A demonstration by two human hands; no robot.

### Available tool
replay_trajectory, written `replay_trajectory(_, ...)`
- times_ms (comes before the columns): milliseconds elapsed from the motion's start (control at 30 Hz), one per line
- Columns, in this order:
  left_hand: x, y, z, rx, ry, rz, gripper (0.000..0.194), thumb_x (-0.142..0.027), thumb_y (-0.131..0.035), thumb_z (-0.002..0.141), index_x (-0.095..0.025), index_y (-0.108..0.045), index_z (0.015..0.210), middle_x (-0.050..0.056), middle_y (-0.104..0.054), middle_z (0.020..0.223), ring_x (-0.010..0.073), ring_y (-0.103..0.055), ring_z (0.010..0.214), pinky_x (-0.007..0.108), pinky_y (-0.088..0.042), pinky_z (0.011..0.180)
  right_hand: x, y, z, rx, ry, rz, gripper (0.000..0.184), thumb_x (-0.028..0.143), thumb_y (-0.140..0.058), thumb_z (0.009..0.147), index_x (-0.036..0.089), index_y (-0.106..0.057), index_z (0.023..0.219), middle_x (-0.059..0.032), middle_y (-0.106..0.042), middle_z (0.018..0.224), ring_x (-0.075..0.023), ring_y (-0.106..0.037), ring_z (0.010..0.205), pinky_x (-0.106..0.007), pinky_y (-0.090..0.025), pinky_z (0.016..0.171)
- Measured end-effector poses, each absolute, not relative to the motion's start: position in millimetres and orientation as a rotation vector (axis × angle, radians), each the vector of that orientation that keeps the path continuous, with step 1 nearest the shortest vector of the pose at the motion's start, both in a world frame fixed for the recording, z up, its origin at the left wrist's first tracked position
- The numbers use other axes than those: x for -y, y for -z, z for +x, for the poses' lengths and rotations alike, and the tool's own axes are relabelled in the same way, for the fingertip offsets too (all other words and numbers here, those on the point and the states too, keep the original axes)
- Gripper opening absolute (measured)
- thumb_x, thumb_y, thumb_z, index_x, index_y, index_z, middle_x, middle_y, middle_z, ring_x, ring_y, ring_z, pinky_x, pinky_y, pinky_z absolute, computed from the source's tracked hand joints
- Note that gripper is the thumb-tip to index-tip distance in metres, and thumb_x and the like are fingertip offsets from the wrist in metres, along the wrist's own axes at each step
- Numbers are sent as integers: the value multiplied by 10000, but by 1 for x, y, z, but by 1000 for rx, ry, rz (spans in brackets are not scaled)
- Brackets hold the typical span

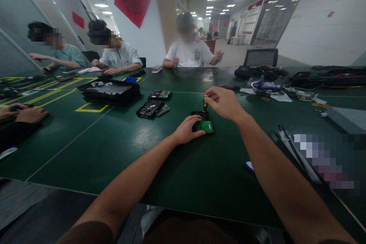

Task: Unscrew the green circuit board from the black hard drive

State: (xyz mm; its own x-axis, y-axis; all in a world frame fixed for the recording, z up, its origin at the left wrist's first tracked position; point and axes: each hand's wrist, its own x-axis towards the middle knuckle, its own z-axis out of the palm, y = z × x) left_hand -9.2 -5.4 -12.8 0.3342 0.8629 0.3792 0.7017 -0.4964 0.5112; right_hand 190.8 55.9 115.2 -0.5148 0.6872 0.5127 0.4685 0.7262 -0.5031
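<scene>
In the middle of the green table lies a hard drive (pixel 204 126), its green circuit board facing up. My left hand (pixel 187 129) is closed around its left side, thumb along the near edge and fingers over the board, bracing it on the table. Above the drive's far part, my right hand (pixel 222 101) pinches the top of a screwdriver (pixel 205 103) with a yellow and dark handle. The screwdriver stands upright, its tip down at the drive; the exact contact spot is too small to make out.
Left of the drive lie an opened drive casing (pixel 150 109), a loose circuit board (pixel 164 110) and another hard drive (pixel 160 94). A black tray (pixel 110 89) stands farther left. Cables (pixel 264 85) and papers sit at right. Another person's hands (pixel 28 114) rest at far left; several people sit opposite.
</scene>
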Motion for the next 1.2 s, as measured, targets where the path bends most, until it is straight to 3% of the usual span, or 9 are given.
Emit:
replay_trajectory(400,4,15,-8,-1420,-912,2316,647,-521,-763,809,-197,-583,1339,134,-569,1428,300,-499,1374,488,-402,1178,-57,-111,189,2193,-366,-863,128,333,-640,898,242,-662,985,-77,-699,1028,-252,-647,944,-423,-508,864)
replay_trajectory(600,4,14,-7,-1427,-910,2318,625,-505,-760,817,-204,-585,1336,127,-575,1424,302,-491,1381,499,-396,1180,-57,-110,190,2226,-347,-841,220,235,-664,851,233,-656,1071,-92,-672,1124,-253,-645,960,-431,-507,880)
replay_trajectory(967,3,16,-8,-1424,-923,2339,620,-522,-756,817,-190,-596,1315,133,-577,1420,293,-501,1373,475,-400,1182,-60,-108,190,2229,-171,-933,197,357,-702,848,227,-628,976,-87,-656,973,-245,-610,869,-407,-474,827)
replay_trajectory(1200,3,15,-8,-1428,-892,2325,627,-526,-752,819,-201,-585,1329,125,-565,1435,302,-480,1393,494,-393,1185,-56,-101,184,2306,-243,-971,138,328,-681,848,229,-625,927,-77,-685,896,-260,-617,849,-398,-443,792)
